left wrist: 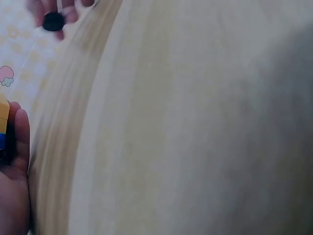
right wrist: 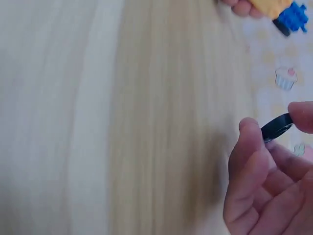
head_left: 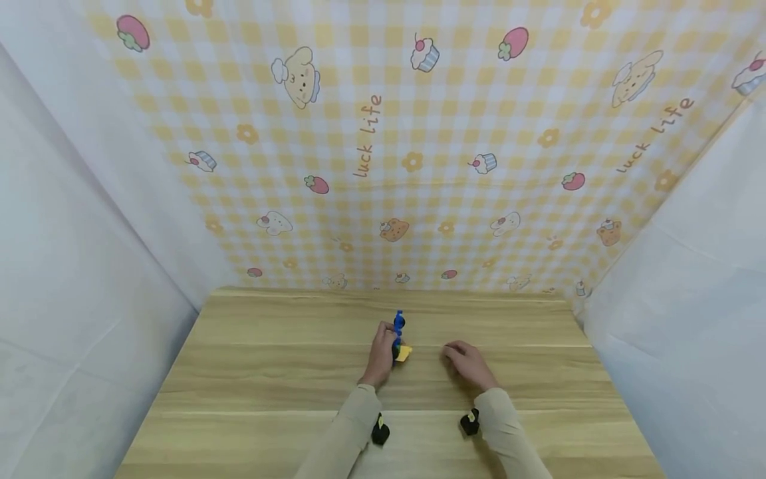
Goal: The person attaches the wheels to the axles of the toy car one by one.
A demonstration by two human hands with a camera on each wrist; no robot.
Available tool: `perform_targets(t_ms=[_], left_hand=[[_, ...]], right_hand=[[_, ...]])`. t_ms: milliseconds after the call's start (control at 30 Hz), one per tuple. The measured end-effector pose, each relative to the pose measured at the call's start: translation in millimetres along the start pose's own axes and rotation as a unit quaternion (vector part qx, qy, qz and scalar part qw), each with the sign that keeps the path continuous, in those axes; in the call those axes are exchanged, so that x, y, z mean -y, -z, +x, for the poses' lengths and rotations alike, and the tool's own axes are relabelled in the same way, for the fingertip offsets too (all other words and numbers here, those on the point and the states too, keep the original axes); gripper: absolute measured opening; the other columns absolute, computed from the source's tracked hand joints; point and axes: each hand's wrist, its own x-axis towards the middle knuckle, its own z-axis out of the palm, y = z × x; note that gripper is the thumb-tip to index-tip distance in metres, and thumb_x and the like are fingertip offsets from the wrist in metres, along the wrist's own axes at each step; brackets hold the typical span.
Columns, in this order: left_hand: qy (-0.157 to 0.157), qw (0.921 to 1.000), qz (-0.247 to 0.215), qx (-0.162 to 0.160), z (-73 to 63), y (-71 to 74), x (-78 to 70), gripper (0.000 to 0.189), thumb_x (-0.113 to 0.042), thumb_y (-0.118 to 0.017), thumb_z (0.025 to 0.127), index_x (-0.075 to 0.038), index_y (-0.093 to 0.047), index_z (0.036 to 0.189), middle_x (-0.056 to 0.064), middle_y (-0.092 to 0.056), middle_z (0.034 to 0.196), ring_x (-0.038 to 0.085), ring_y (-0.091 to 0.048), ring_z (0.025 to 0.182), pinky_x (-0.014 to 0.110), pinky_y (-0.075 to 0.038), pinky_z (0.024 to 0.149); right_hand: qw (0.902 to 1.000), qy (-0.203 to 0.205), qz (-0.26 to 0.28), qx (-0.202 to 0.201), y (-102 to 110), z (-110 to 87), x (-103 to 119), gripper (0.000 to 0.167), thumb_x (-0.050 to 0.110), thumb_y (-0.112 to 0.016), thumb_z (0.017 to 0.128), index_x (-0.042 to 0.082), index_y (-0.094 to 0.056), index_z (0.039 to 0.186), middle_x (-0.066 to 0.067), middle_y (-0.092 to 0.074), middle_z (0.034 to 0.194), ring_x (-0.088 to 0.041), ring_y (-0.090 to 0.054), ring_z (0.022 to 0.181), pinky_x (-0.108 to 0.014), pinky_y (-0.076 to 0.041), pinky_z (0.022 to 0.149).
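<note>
My left hand point(head_left: 380, 354) grips a blue and yellow toy point(head_left: 399, 322) with black round parts like wheels, just above or at the wooden tabletop; which I cannot tell. Its yellow part point(head_left: 403, 354) sticks out to the right of the fingers. Part of the toy is hidden behind the palm; the left wrist view shows only a yellow edge point(left wrist: 3, 117). To the right, my right hand point(right wrist: 274, 191) pinches a small black wheel-like ring point(right wrist: 277, 128) between thumb and fingertip. The two hands are apart. In the right wrist view the toy's blue studded end point(right wrist: 293, 18) appears at the top corner.
The wooden table point(head_left: 269, 372) stretches around both hands. A yellow checked curtain point(head_left: 443, 120) hangs behind its far edge, and white sheets point(head_left: 78, 266) hang at both sides. A black device point(head_left: 380, 431) is strapped to each wrist.
</note>
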Motion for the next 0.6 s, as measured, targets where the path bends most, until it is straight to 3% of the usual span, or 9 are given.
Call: perform_targets(t_ms=[100, 267, 433, 600], left_hand=[[0.004, 1.0, 0.003, -0.002, -1.8, -0.8, 0.9, 0.031, -0.037, -0.042, 0.106, -0.009, -0.046, 0.117, 0.02, -0.067, 0.103, 0.015, -0.059, 0.082, 0.027, -0.046, 0.075], [0.008, 0.9999, 0.008, -0.002, -0.9, -0.8, 1.9, 0.042, -0.047, -0.046, 0.104, -0.015, -0.045, 0.131, 0.017, -0.069, 0.108, 0.013, -0.061, 0.086, 0.029, -0.046, 0.082], [0.017, 0.9995, -0.001, 0.028, 4.3, 2.5, 2.5, 0.047, -0.043, -0.044, 0.106, -0.016, -0.043, 0.144, 0.02, -0.069, 0.109, 0.013, -0.062, 0.084, 0.031, -0.047, 0.083], [0.026, 0.999, -0.004, 0.035, 8.5, 3.6, 4.2, 0.042, -0.036, -0.046, 0.106, -0.012, -0.047, 0.14, 0.013, -0.071, 0.108, 0.015, -0.065, 0.089, 0.032, -0.048, 0.086]], right_hand=[[0.9997, 0.013, 0.022, 0.005, -10, 2.1, 6, 0.031, 0.029, -0.062, 0.099, 0.004, -0.068, 0.116, -0.008, -0.067, 0.082, -0.015, -0.06, 0.066, -0.028, -0.047, 0.054], [0.9958, 0.033, 0.084, 0.016, -25, 7.7, 19, 0.029, 0.031, -0.067, 0.096, 0.005, -0.064, 0.108, -0.012, -0.069, 0.088, -0.017, -0.062, 0.071, -0.026, -0.051, 0.062], [0.9899, 0.041, 0.132, 0.031, -37, 13.0, 30, 0.025, 0.028, -0.065, 0.098, 0.004, -0.063, 0.105, -0.016, -0.072, 0.097, -0.022, -0.067, 0.079, -0.033, -0.057, 0.071], [0.9893, 0.036, 0.138, 0.031, -48, 15.0, 42, 0.026, 0.027, -0.061, 0.1, 0.002, -0.063, 0.108, -0.016, -0.071, 0.099, -0.022, -0.067, 0.082, -0.033, -0.056, 0.072]])
